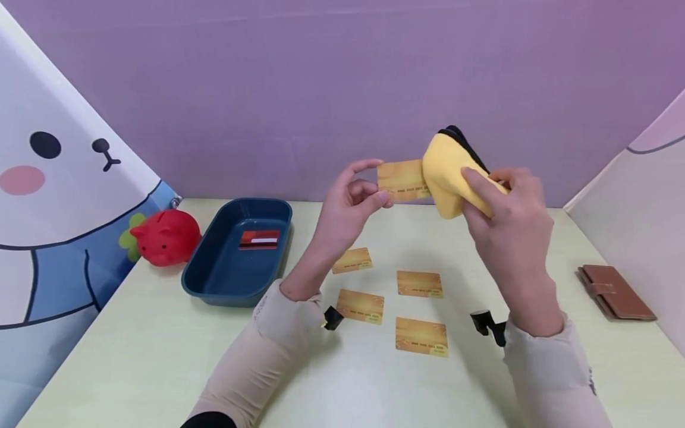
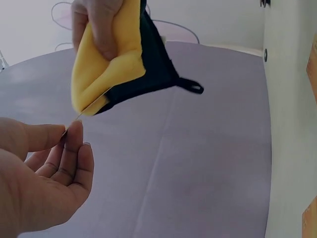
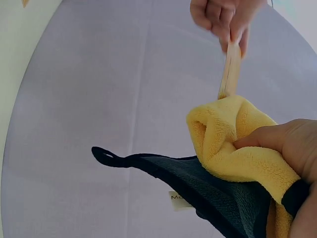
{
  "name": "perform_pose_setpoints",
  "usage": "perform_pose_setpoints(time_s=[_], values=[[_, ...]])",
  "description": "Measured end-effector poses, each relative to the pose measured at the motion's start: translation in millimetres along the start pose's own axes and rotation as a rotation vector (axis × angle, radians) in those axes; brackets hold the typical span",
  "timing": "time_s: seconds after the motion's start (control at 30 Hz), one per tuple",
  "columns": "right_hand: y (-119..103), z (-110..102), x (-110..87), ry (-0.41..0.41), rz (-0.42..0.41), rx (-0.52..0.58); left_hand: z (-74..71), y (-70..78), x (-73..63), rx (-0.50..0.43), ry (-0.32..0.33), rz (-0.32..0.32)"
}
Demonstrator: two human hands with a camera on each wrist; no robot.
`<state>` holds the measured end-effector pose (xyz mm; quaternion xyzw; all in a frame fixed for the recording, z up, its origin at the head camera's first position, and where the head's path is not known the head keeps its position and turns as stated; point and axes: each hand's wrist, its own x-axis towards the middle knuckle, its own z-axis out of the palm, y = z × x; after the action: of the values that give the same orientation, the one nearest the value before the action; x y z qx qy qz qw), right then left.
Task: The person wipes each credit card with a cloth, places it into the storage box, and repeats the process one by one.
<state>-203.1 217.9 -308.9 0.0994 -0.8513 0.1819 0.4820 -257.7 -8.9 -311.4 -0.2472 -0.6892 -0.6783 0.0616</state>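
A gold card [image 1: 401, 179] is held up above the table, pinched at its left edge between the thumb and fingers of my left hand [image 1: 350, 202]. My right hand [image 1: 511, 220] grips a folded cloth [image 1: 446, 172], yellow on one side and dark on the other. The cloth covers the card's right end. In the left wrist view the card is nearly edge-on, and the dark side of the cloth [image 2: 148, 64] ends in a hanging loop. Several more gold cards lie on the table below, among them one card [image 1: 420, 284] and another card [image 1: 421, 336].
To the left stands a dark blue tray [image 1: 214, 261] with a red card [image 1: 259, 239] in it. Beside it is a red piggy bank [image 1: 167, 238]. A brown wallet [image 1: 615, 291] lies at the table's right side. A purple backdrop [image 1: 342, 89] rises behind the table.
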Motion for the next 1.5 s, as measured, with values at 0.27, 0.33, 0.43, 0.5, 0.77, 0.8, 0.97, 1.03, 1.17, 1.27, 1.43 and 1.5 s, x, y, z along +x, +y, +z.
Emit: perform_pose_setpoints(time_s=[0.27, 0.33, 0.43, 0.5, 0.77, 0.8, 0.97, 1.03, 1.17, 1.27, 1.43, 1.5], values=[[11, 1, 2.2, 0.100, 0.067, 0.026, -13.2, 1.8, 5.4, -0.014, 0.085, 0.016], [8, 0, 2.3, 0.121, 0.058, 0.051, -13.3, -0.9, 6.2, 0.006, 0.092, 0.012], [1, -1, 2.3, 0.141, 0.011, 0.083, -10.3, -5.3, 5.9, 0.050, 0.078, 0.011], [-3, 0, 1.8, 0.146, -0.027, 0.098, -6.8, -7.0, 4.7, 0.085, 0.058, 0.012], [-10, 7, -2.3, 0.095, -0.052, 0.097, 4.6, -7.1, -0.8, 0.143, 0.024, 0.015], [-10, 8, -2.7, 0.091, -0.047, 0.097, 5.3, -6.9, -1.2, 0.145, 0.023, 0.014], [-10, 11, -3.7, 0.087, -0.046, 0.091, 7.5, -5.1, -2.5, 0.143, 0.007, 0.008], [-10, 12, -3.5, 0.081, -0.051, 0.089, 8.4, -4.1, -2.7, 0.139, 0.003, 0.004], [-9, 10, -3.4, 0.043, -0.065, 0.061, 9.9, -2.0, -2.9, 0.139, 0.002, -0.005], [-8, 9, -3.9, 0.006, -0.073, 0.033, 10.5, -0.6, -3.4, 0.138, -0.005, -0.009], [-7, 7, -4.1, -0.019, -0.068, 0.014, 9.7, 1.1, -4.9, 0.133, -0.016, -0.009], [-7, 6, -3.8, -0.011, -0.061, 0.018, 8.5, 1.6, -5.4, 0.129, -0.020, -0.006]])
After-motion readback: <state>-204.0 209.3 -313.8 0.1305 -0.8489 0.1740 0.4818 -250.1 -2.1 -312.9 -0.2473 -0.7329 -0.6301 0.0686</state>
